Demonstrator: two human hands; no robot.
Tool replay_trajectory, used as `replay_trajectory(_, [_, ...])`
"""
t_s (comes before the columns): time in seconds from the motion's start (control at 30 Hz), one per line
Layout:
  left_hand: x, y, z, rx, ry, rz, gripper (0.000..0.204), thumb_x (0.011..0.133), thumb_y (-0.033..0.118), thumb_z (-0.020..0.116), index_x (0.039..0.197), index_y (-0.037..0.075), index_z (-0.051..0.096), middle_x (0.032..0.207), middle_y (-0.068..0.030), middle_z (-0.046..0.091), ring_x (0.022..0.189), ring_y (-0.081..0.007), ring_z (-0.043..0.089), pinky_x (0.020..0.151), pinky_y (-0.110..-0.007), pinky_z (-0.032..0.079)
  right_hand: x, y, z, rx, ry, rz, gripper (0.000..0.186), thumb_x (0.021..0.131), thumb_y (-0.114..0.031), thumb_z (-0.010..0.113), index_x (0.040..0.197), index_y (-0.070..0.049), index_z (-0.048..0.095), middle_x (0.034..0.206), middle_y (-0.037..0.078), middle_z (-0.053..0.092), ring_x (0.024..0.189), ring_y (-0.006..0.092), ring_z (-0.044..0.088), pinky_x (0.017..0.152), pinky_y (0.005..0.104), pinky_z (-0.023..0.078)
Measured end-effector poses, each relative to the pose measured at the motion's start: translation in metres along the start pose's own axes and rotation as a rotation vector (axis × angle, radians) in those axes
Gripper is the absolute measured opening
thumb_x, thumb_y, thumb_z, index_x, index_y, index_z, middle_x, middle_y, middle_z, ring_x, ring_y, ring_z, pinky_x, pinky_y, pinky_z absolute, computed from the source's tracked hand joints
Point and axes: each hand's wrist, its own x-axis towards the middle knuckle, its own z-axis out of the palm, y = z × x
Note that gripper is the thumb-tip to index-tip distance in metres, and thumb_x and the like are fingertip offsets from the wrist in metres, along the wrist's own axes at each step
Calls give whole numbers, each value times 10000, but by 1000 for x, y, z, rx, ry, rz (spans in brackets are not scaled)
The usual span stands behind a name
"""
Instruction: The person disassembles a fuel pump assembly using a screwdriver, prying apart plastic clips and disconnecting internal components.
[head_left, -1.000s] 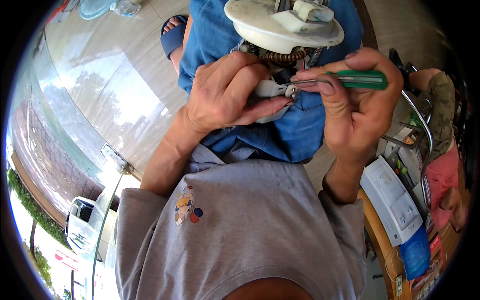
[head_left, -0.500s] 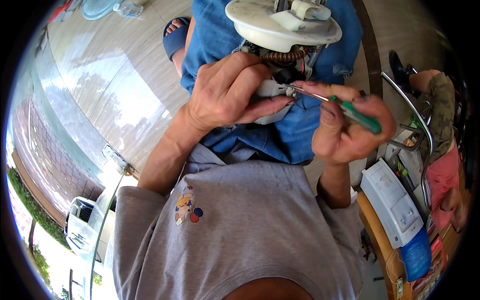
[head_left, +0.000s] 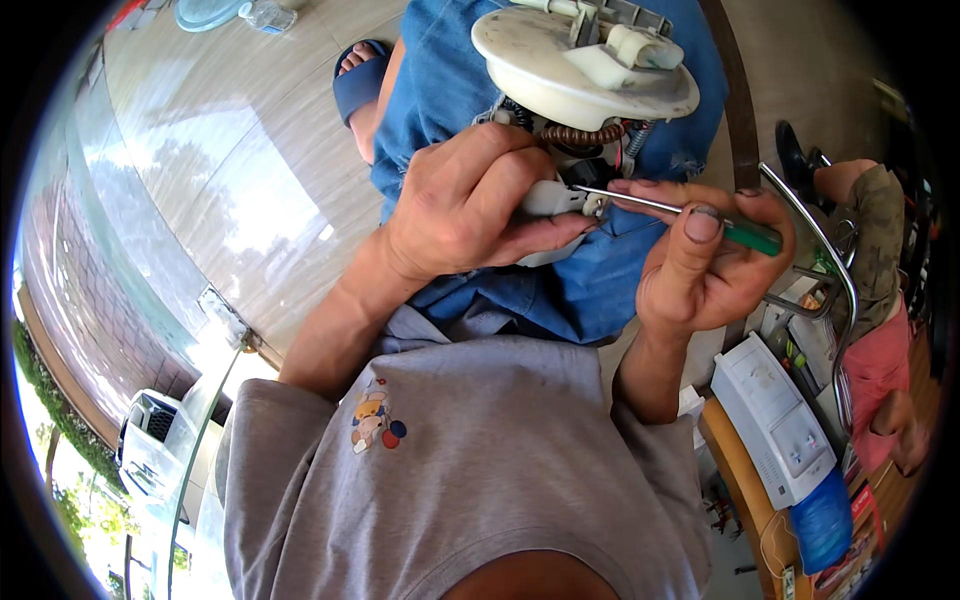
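Observation:
A fuel pump module rests on my lap; its round off-white flange (head_left: 590, 75) faces up, with a brown coiled hose (head_left: 582, 136) and a spring below it. My left hand (head_left: 465, 200) is closed round the module's whitish lower housing (head_left: 553, 199), hiding part of it. My right hand (head_left: 715, 235) holds a slim screwdriver (head_left: 752, 236) with a green handle between thumb and fingers. Its metal shaft points left, and the tip meets the housing's upper edge beside a black part, near my left thumb.
To the right, a white box-shaped appliance (head_left: 772, 420) sits on a wooden desk (head_left: 737, 470) beside a blue plastic bag (head_left: 822, 520). A curved chrome tube (head_left: 835, 250) stands near another person in pink (head_left: 878, 385). A glass panel (head_left: 200, 450) is on the left; a clear bottle (head_left: 268, 16) lies far left.
The module and both hands appear slightly lower and to the right. My right hand has turned the screwdriver a little, so its shaft lies flatter and my thumb is more raised.

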Motion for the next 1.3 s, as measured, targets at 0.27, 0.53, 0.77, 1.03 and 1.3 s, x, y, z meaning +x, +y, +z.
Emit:
replay_trajectory(0.27, [-2, 0, -2, -1, -2, -7, 479, 662, 265, 946, 933, 2, 652, 870, -113, 667, 716, -238, 680, 584, -323, 561, 19, -15, 5, -188, -145, -115, 404, 967, -86, 667, 1208, 84, 392, 723, 168, 692, 616, 184, 674, 632, 256, 547])
replay_trajectory(0.53, [-2, -1, 2, -11, 27, 21, 407, 730, 301, 872, 922, 20, 647, 888, -94, 639, 700, -244, 651, 564, -345, 545, 17, -12, 20, 13, -74, -65, 304, 892, -18, 759, 1100, 71, 556, 840, 124, 710, 692, 122, 667, 666, 259, 551])
replay_trajectory(0.77, [-3, -2, 0, 4, 31, 22, 408, 745, 312, 854, 941, 17, 652, 905, -93, 645, 712, -244, 661, 585, -346, 553, 35, -43, 27, -329, -367, -30, 352, 958, -9, 673, 1209, 69, 439, 831, 152, 679, 705, 162, 679, 653, 255, 572])
replay_trajectory(1.03, [-4, -1, 2, -3, 59, 41, 392, 780, 337, 815, 940, 20, 648, 911, -92, 632, 697, -240, 654, 577, -337, 548, 30, -48, 28, -424, -350, 39, 380, 930, 4, 706, 1210, 51, 454, 931, 153, 646, 748, 160, 672, 666, 252, 571])
replay_trajectory(1.3, [-4, -5, 1, -17, 101, 77, 383, 793, 338, 806, 928, 20, 641, 894, -93, 613, 674, -238, 637, 563, -333, 538, 41, -50, 36, -479, -502, -246, 318, 892, -4, 758, 1128, 34, 550, 950, 119, 673, 735, 176, 657, 673, 276, 544])
